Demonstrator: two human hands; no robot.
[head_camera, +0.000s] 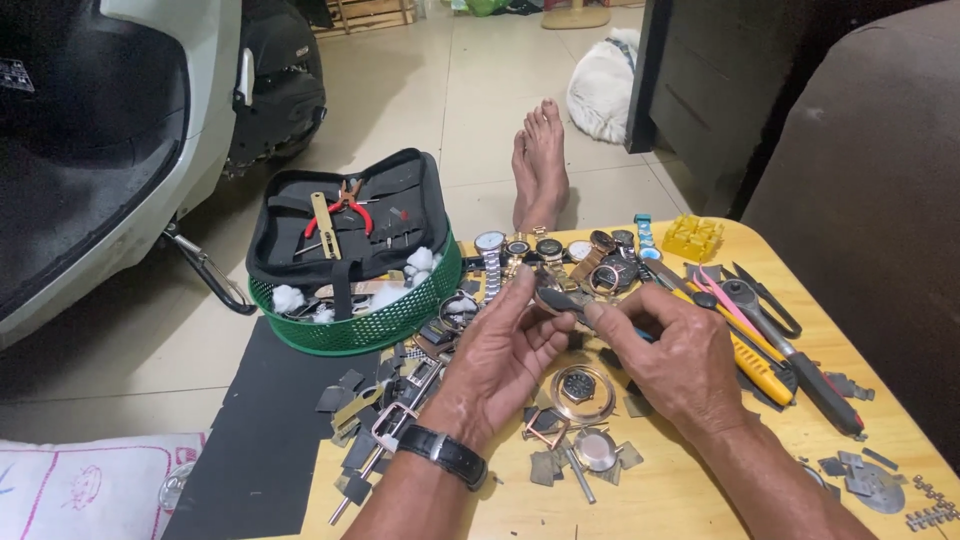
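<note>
Head camera looks down, close, over the wooden table (700, 500).

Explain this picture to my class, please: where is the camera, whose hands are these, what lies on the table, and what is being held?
The camera sits on the person's head and looks down, so both hands are their own. The left hand, with a black wristwatch on its wrist, pinches a small rounded metal part. The right hand brings a thin tool to it; most of the tool is hidden. On the yellow table lie a row of watches, a watch case in a ring, a yellow-handled knife and loose strap pieces. A green basket holds a black tool pouch.
</note>
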